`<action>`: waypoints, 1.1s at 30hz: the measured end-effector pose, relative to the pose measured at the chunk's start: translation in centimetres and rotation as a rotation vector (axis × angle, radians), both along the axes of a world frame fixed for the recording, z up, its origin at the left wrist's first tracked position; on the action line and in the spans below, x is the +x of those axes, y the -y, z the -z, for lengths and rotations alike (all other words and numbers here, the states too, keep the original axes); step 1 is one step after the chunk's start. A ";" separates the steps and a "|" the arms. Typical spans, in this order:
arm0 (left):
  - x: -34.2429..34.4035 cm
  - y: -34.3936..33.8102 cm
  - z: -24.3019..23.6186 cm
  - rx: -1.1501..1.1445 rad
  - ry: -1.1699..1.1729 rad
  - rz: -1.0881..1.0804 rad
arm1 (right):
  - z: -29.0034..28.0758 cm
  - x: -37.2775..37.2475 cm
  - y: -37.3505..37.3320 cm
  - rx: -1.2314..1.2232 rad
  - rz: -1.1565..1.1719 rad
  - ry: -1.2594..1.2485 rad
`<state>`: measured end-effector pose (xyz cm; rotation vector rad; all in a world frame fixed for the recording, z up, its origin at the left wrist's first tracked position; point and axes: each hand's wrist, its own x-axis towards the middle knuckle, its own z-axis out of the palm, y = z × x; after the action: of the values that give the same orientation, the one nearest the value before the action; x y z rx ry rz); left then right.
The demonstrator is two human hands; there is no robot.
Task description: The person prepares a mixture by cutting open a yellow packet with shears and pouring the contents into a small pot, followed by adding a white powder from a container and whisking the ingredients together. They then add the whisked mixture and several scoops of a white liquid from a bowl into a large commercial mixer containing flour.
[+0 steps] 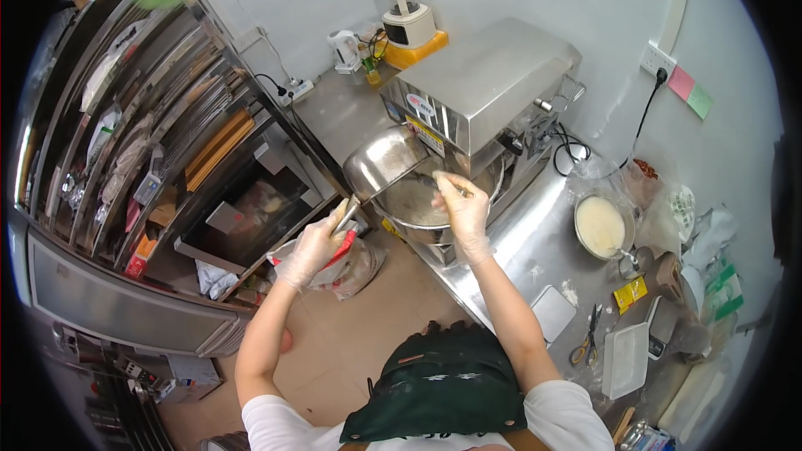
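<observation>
My left hand (313, 244), in a thin clear glove, grips a small steel bowl (383, 160) and tilts it over the big mixer bowl (418, 200). My gloved right hand (462, 203) is closed on a small pale scraper held at the tilted bowl's mouth, above the mixer bowl. Pale dough or batter lies inside the mixer bowl. The steel stand mixer (484, 88) rises right behind it. I wear a dark green apron (443, 384) and a white shirt.
A tall steel rack of trays (167, 142) stands to the left. On the steel counter (535, 242) at right are a glass bowl of white batter (600, 225), scissors (585, 342), a white tray (625, 359) and a scale (553, 311). An open flour sack (351, 263) lies on the floor.
</observation>
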<state>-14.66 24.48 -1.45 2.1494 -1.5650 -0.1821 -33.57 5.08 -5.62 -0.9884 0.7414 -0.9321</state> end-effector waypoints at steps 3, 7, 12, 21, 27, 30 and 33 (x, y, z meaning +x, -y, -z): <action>-0.2 -0.1 -0.1 0.038 -0.051 -0.021 | 0.1 1.2 0.2 -0.029 0.067 0.197; -0.5 0.2 -0.8 0.129 -0.078 -0.072 | 0.8 0.3 0.1 0.029 0.041 0.093; 0.3 -0.2 0.3 0.040 -0.071 -0.024 | 0.0 1.2 -0.7 0.020 -0.044 0.091; 0.1 -0.2 0.2 0.053 -0.066 -0.032 | -0.6 1.0 -0.3 -0.106 0.005 0.098; 0.3 0.4 0.3 0.054 -0.031 -0.022 | 0.0 -0.5 0.1 -0.076 0.037 0.013; 0.4 0.0 0.6 0.010 -0.053 -0.011 | -1.6 0.3 -0.2 0.004 0.081 0.062; 0.9 0.0 1.4 0.050 -0.009 -0.012 | -0.5 1.0 0.1 -0.055 0.082 0.066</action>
<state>-13.72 24.48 -2.82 2.1932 -1.5577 -0.2287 -32.62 4.95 -5.11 -0.9762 0.7079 -1.0565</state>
